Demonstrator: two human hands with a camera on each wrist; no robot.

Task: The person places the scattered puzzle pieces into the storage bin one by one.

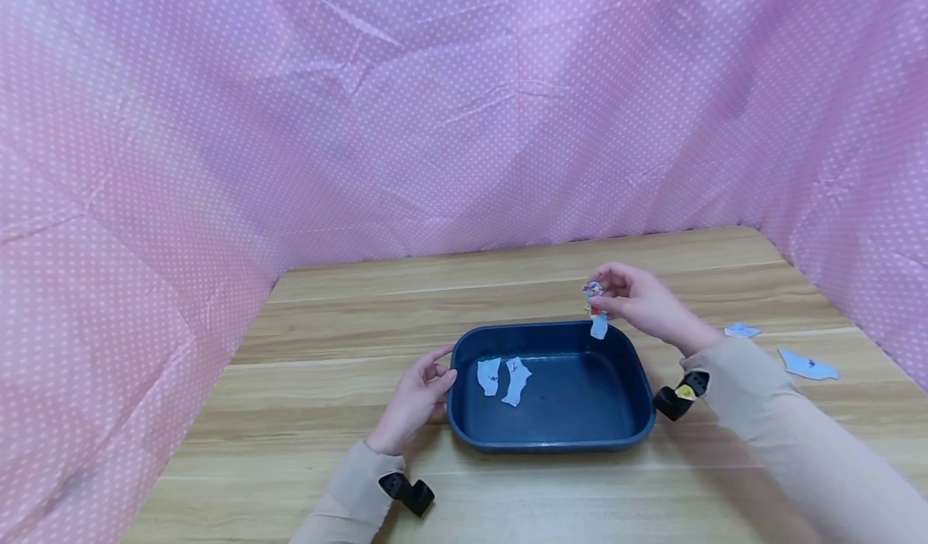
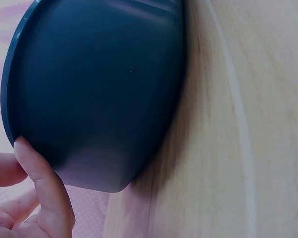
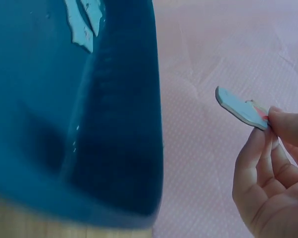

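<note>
A pink, white-dotted cloth [image 1: 406, 125] is hung behind and at both sides of a wood-grained bench [image 1: 239, 431]. On the bench a dark blue basin [image 1: 580, 399] is set. Its left end is grasped at the rim by the fingers of the left hand [image 1: 416, 395]. Between the thumb and fingers of the right hand [image 1: 641, 298] a printed piece [image 1: 598, 326] is pinched by its edge, held up at the basin's far right corner. Beige sleeves [image 1: 754, 383] are worn on both arms. Inside the basin, toward its left, two pale blue pieces [image 1: 516, 381] are seen, side by side and apart. On the bench, right of the basin, a long scrap [image 1: 809, 365] and a smaller scrap [image 1: 743, 330] are seen.
</note>
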